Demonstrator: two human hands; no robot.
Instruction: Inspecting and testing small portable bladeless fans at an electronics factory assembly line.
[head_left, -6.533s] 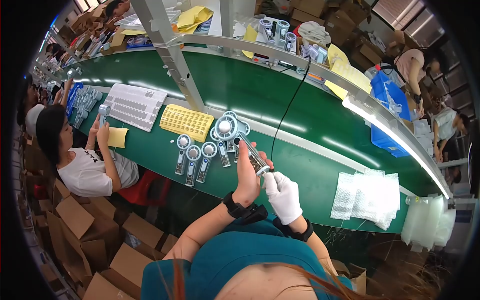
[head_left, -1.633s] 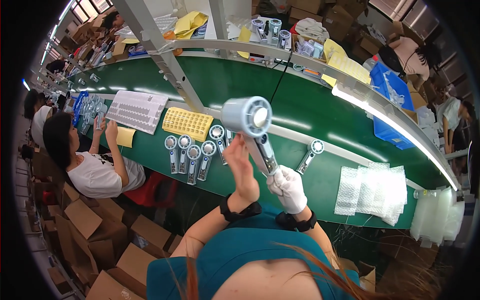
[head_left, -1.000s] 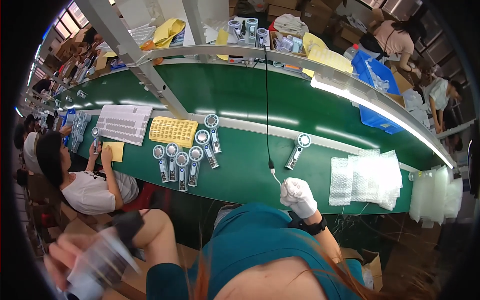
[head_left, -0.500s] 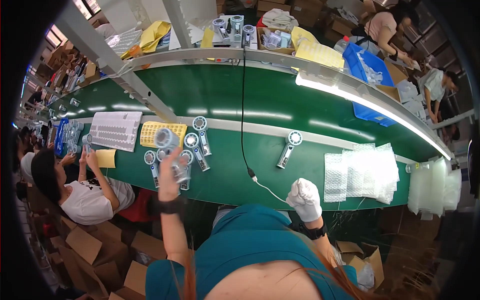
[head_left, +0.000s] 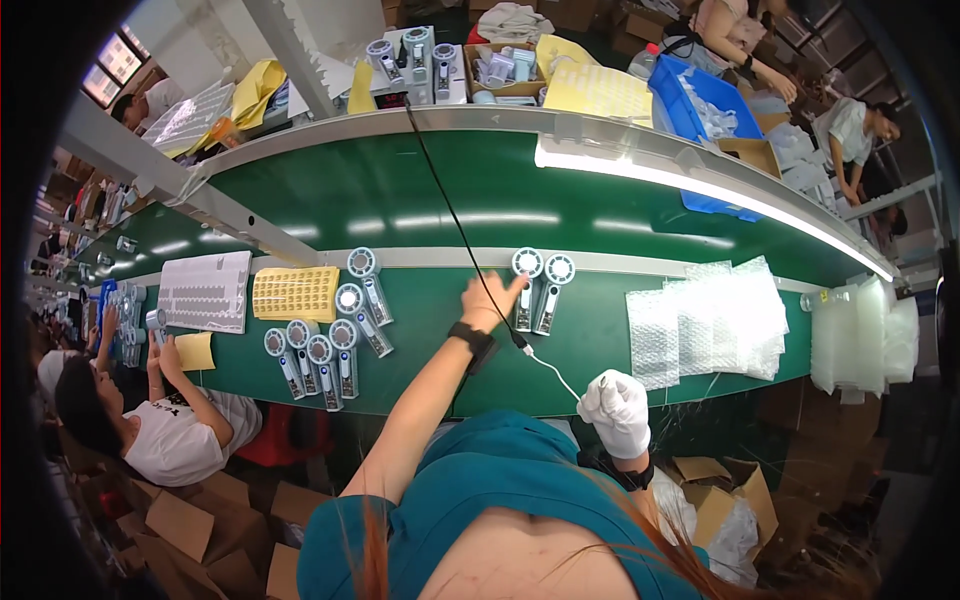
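My bare left hand (head_left: 494,297), with a black wristband, reaches over the green conveyor belt (head_left: 440,230). Its spread fingertips touch the handle of a small white handheld fan (head_left: 526,283). A second fan of the same kind (head_left: 553,288) lies right beside it. My right hand (head_left: 618,410), in a white glove, stays near my body at the belt's front edge, closed on the white end of a cable (head_left: 548,368). The cable continues as a black cord (head_left: 450,210) up across the belt.
Several more fans (head_left: 320,345) lie in a group to the left, by a yellow tray (head_left: 295,293) and a white tray (head_left: 205,290). Bubble-wrap bags (head_left: 715,320) lie to the right. A seated person (head_left: 160,440) works at left. Cardboard boxes (head_left: 715,500) stand below.
My left hand brought a fan up from my left side and set it on the belt beside the lone fan. The right hand kept hold of the cable.
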